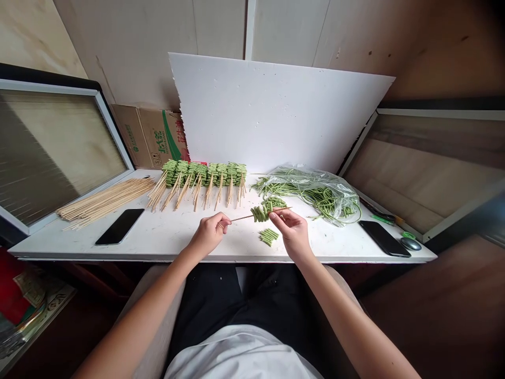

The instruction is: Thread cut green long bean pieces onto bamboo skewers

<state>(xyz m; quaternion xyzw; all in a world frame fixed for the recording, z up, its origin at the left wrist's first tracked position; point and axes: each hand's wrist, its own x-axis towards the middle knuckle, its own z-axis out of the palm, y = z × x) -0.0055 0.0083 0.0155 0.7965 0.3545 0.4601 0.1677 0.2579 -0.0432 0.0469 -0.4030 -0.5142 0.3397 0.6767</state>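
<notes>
My left hand (211, 230) pinches one end of a thin wooden skewer (241, 218), held roughly level above the table. Several short green bean pieces (260, 213) are threaded side by side near its other end. There my right hand (291, 227) is closed, thumb and fingers at the beans, with the skewer's tip showing past them. Just below lies a small group of cut bean pieces (269, 236) on the table. Behind the right hand sits another small heap of cut pieces (275, 201). What the right fingers cover is partly hidden.
Finished bean skewers (205, 176) stand stacked at the back, sticks facing me. Bare skewers (106, 200) and a phone (120, 226) lie left on the white table (158, 245). To the right are long beans in a plastic bag (315, 192), another phone (383, 238) and a mouse (411, 243).
</notes>
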